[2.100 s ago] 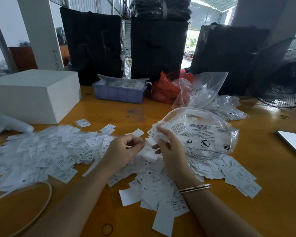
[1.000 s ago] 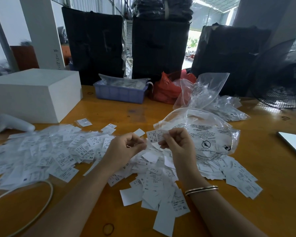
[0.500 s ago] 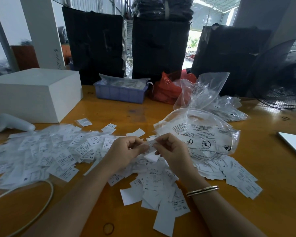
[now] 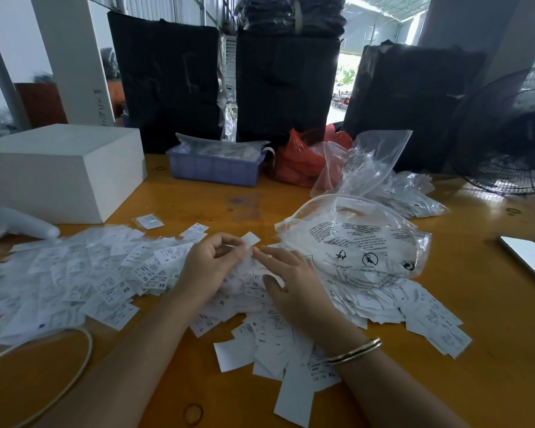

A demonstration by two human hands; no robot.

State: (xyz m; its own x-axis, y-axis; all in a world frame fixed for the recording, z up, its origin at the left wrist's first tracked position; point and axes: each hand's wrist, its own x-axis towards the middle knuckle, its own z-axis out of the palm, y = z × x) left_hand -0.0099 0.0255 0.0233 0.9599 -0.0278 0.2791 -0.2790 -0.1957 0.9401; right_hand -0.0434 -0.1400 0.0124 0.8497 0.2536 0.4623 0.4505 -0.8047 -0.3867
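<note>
Sorting the tag pile (image 4: 275,341): right hand (image 4: 294,285) lies flat on it, fingers straight, holding nothing; left hand (image 4: 207,267) pinches 1 tag (image 4: 251,239) just beyond (feather-light, floppy, slippery I'd guess, so grab an edge). Clear bag (image 4: 352,242) behind.

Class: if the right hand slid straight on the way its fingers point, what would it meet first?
Probably the left hand, whose curled fingers lie just ahead of the straight fingers of the right hand. Depth is unclear, so the pile of labels beneath could come first.
</note>
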